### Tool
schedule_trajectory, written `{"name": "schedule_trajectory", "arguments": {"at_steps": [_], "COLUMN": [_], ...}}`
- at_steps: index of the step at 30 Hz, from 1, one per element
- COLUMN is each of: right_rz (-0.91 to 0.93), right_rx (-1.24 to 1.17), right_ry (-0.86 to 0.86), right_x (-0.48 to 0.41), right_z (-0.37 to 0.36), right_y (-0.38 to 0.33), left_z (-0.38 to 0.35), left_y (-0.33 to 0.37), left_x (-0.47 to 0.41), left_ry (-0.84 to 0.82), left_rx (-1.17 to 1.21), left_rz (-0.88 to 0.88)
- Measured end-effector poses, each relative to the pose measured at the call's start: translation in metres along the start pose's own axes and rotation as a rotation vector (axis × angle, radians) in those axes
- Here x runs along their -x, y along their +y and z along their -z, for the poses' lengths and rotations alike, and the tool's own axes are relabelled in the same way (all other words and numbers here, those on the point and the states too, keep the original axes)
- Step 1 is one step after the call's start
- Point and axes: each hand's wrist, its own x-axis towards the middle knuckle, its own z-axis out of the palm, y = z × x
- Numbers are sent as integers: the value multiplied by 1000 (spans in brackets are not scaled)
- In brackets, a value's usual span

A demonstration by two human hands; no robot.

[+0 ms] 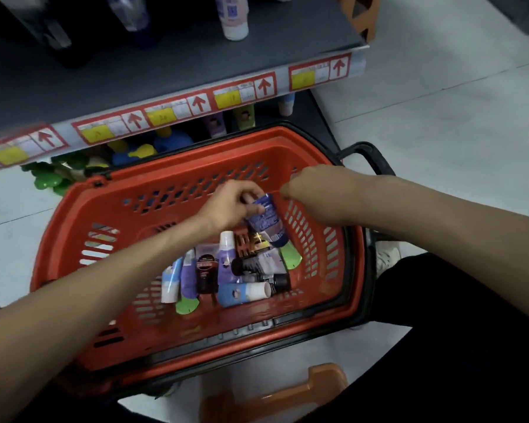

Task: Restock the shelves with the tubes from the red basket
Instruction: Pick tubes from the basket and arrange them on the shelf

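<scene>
Fig.: Person's L hand (232,203) pinched the crimped end of a blue-purple tube (266,221), cap end hanging down, above the red basket (74,209) on the floor (440,102). R hand (306,186) was just beside the tube's top. It was blurred, so fingers apart vs. together cannot be told. Other tubes (226,270) lay heaped in the basket's bottom. Shelf (165,65) w/ price tags (177,112) stood behind.
</scene>
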Motion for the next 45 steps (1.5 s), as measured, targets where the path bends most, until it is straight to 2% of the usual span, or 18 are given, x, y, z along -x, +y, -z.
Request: {"name": "schedule_trajectory", "arguments": {"at_steps": [4,8,12,16,19,22,26,30,35,41,45], "right_rz": [-41,-26,-52,-150,-123,-6,96,115,106,-67,-94], "right_rx": [-131,-430,-528,-580,-975,-1428,-1672,-1777,-1777,-1580,-1438], "right_ry": [13,192,436,560,548,442,336,323,342,669,826], "right_x": [-11,-25,-35,-47,-53,-50,-43,-42,-45,-54,-67], "right_z": [8,26,41,42,49,65,79,83,84,96,101], "right_y": [-9,-27,-59,-81,-85,-87,-81,-74,-77,-88,-90], "left_z": [72,122,134,136,141,151,158,156,150,146,150], "left_y": [39,65,71,85,98,102,94,89,92,99,101], "left_x": [40,81,98,106,121,134,137,136,131,118,110], "left_ry": [159,315,551,639,623,559,579,574,575,626,666], "left_rx": [93,190,348,527,647,797,775,696,544,425,409], "left_rz": [-73,-124,-60,53,22,10,-4,-20,-167,-284,-308]}}
